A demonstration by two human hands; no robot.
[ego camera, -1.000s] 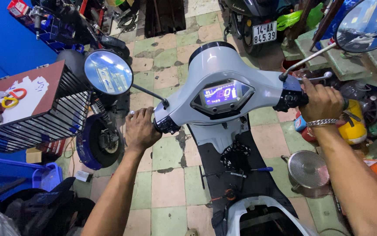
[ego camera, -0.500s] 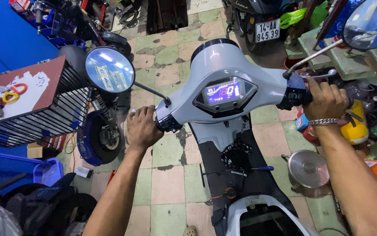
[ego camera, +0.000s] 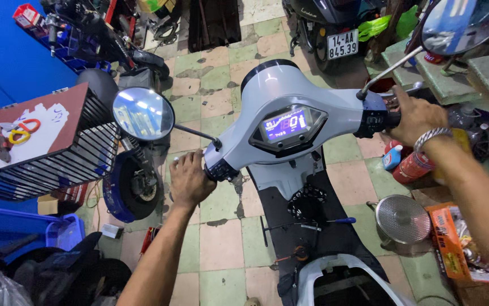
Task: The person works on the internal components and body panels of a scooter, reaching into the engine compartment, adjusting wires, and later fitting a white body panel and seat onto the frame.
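left hand (ego camera: 189, 180): fingers curled right round the left grip (ego camera: 217, 170), closed tight, knuckles up, thumb side tucked toward the scooter body.
right hand (ego camera: 416, 116): wrapped over the right grip (ego camera: 381, 119) beside the dark switch block, fingers folded down; a metal chain bracelet (ego camera: 432, 137) sits on the wrist.
scooter (ego camera: 290, 113): straight ahead between both arms, smooth glossy pale grey handlebar cowl, rounded at the front.
display (ego camera: 285, 126): angular dark panel set in the cowl, lit in purple and white.
left mirror (ego camera: 142, 113): round, on a thin dark stalk, reflecting bluish light.
right mirror (ego camera: 462, 24): larger oval, chrome stalk, top right corner.
footboard (ego camera: 312, 221): flat black, with a blue-handled screwdriver (ego camera: 326, 222) lying across it and a tangle of black wiring just above.
floor (ego camera: 222, 243): worn square tiles, pale green and beige, stained.
metal bowl (ego camera: 402, 218): round, dull silver, on the floor right of the footboard.
wire rack (ego camera: 46, 153): left side, dark slats, a reddish-brown board on top.
loose wheel (ego camera: 131, 187): blue, propped under the rack.
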